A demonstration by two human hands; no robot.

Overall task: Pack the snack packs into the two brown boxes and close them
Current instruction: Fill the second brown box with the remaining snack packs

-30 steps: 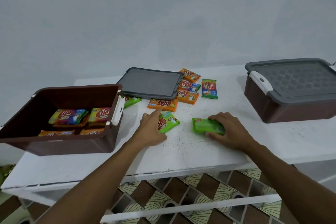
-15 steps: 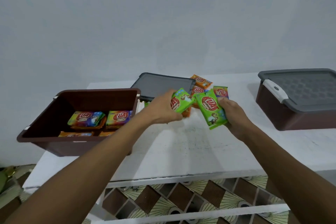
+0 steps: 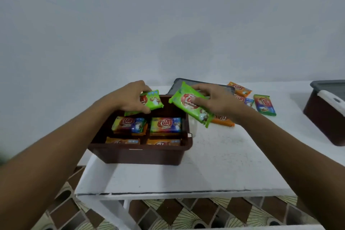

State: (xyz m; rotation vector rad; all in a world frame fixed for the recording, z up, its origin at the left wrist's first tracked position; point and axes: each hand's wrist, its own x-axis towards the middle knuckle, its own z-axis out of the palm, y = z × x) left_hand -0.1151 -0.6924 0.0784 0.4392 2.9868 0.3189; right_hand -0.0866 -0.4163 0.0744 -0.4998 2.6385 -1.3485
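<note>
An open brown box (image 3: pixel 141 156) stands on the white table with several snack packs (image 3: pixel 165 124) lying inside. My left hand (image 3: pixel 128 99) grips a green snack pack (image 3: pixel 154 101) over the box's far side. My right hand (image 3: pixel 218 101) pinches a second green snack pack (image 3: pixel 190 103) above the box's right rim. More loose packs (image 3: pixel 264 103) lie on the table behind my right hand. A second brown box (image 3: pixel 324 115) with its grey lid on sits at the far right.
A loose grey lid (image 3: pixel 177 85) lies flat behind the open box, partly hidden by my hands. The white table's front edge (image 3: pixel 186 191) runs below, with patterned floor tiles under it. A plain wall stands behind.
Both hands lifted the green packs off the table and carried them left, over the open box. The camera view swung left and closer to the box.
</note>
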